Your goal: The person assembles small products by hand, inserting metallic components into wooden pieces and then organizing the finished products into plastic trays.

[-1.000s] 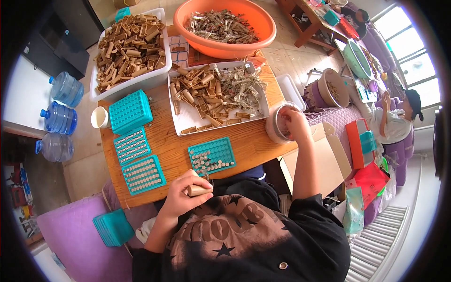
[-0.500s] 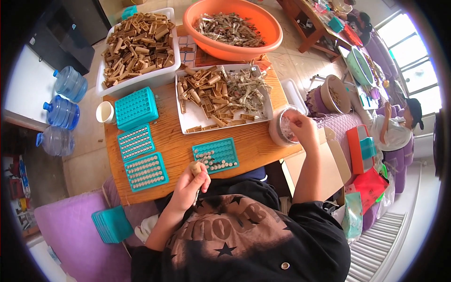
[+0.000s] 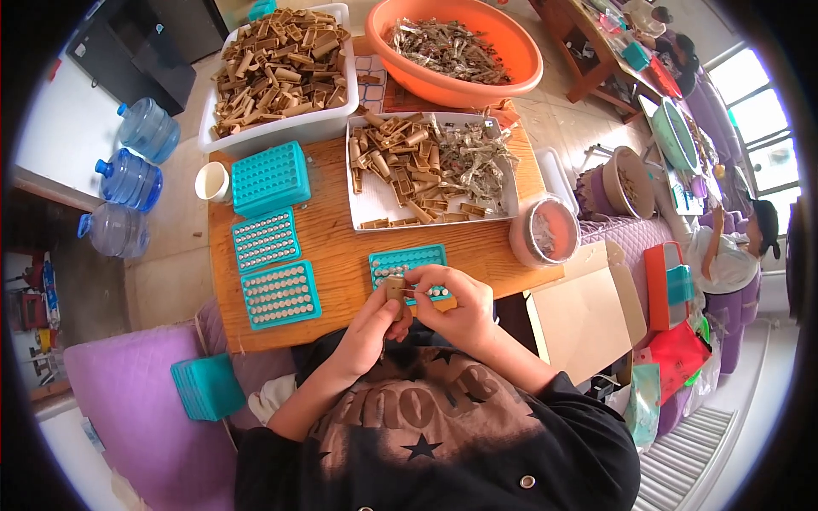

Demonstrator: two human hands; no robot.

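In front of my chest, my left hand (image 3: 368,330) is closed around a tan, tube-like piece (image 3: 394,290), held upright. My right hand (image 3: 460,305) pinches a thin, light, pin-like bit against the side of that piece; it is too small to name exactly. Just beyond both hands lies a teal peg tray (image 3: 431,255) with some small round silvery parts, partly hidden by my fingers. To the left, a teal tray (image 3: 281,295) of pale round-topped parts and another tray (image 3: 267,239) of silvery pointed parts lie in rows.
A white tray (image 3: 434,223) holds tan pieces and clear-wrapped bits. Behind it stand a white bin (image 3: 351,77) of tan pieces and an orange basin (image 3: 520,77). Right is a clear round tub (image 3: 545,232); left, stacked teal trays (image 3: 271,179) and a cup (image 3: 212,182). People sit far right.
My right hand has come from the round tub at the right to the tan piece in my left hand. The view has shifted slightly.
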